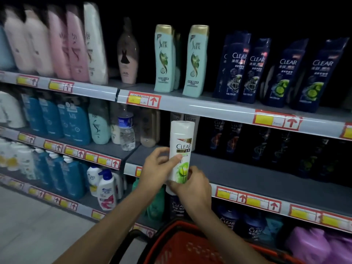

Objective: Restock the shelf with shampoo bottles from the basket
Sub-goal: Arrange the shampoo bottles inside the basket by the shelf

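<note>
The white bottle reads "CLEAR" in dark letters. The dark blue bottles on the upper shelf carry "CLEAR" in white, as do the low dark bottles. The teal bottles read "SLEK". The price tags show red up-arrows; their print is illegible.

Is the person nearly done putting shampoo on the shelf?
Done: the top shelf looks filled, though by whom is unclear. In hand: the left hand and right hand hold a white CLEAR bottle upright before the middle shelf, not yet set down. Left: placing it on that shelf's bare patch; what the red basket holds is mostly out of view.
</note>
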Motion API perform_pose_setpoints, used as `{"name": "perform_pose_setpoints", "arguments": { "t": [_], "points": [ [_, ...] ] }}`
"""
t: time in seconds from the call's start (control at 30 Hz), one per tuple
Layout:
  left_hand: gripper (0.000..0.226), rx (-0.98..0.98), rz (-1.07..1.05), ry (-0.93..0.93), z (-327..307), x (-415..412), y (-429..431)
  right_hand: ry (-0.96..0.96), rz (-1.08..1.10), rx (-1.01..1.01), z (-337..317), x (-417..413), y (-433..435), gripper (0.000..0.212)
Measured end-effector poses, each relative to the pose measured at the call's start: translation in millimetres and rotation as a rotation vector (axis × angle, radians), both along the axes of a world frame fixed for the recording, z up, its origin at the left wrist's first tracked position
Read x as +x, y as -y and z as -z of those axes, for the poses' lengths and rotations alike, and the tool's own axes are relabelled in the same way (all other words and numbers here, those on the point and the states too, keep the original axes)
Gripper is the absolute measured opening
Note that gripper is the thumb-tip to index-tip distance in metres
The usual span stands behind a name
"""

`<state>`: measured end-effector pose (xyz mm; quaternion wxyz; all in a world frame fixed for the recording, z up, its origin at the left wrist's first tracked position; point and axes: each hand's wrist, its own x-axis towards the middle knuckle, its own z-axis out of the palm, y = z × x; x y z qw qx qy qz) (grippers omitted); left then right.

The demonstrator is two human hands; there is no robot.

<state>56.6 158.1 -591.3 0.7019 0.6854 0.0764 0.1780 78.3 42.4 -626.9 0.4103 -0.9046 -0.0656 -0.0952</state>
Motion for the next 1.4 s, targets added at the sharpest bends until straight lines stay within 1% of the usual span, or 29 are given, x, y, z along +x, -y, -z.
{"name": "perform_pose_setpoints", "arguments": {
  "t": [0.17,0.27,0.33,0.43,0.5,0.63,0.77,0.9,1.07,1.17,1.23,1.3,1.4],
  "points": [
    [0.030,0.231,-0.051,-0.055,22,44,-36,0.038,0.058,-0.003,6,49,-33,0.048],
    [0.028,0.302,-0.092,-0.085,34,68,-50,0.070,0.071,0.043,11,74,-56,0.043],
    [0.026,0.278,-0.127,-0.068,39,82,-57,0.074,0.073,0.056,12,89,-70,0.040],
    [0.030,0.247,-0.197,-0.022,43,99,-62,0.095,0.080,0.042,12,105,-82,0.037],
    [0.031,0.233,-0.208,0.012,44,108,-63,0.116,0.094,0.058,14,113,-84,0.034],
    [0.032,0.143,-0.211,0.057,49,132,-62,0.197,0.108,0.107,16,131,-87,0.028],
    [0.035,0.034,-0.251,0.056,53,161,-60,0.211,0.150,0.098,15,154,-97,0.026],
    [0.038,-0.051,-0.227,0.017,63,183,-60,0.145,0.178,0.117,22,172,-104,0.031],
    [0.042,-0.011,-0.216,-0.062,74,188,-61,0.067,0.182,0.131,29,182,-104,0.055],
    [0.046,-0.005,-0.172,-0.108,69,182,-62,0.035,0.176,0.119,30,182,-103,0.058],
    [0.049,0.020,-0.124,-0.147,63,176,-63,-0.038,0.161,0.106,27,180,-97,0.061],
    [0.055,0.081,-0.085,-0.195,56,166,-64,-0.102,0.126,0.089,23,176,-87,0.070],
    [0.071,0.174,-0.045,-0.233,44,140,-63,-0.165,0.041,0.057,12,160,-65,0.082]
  ]
}}
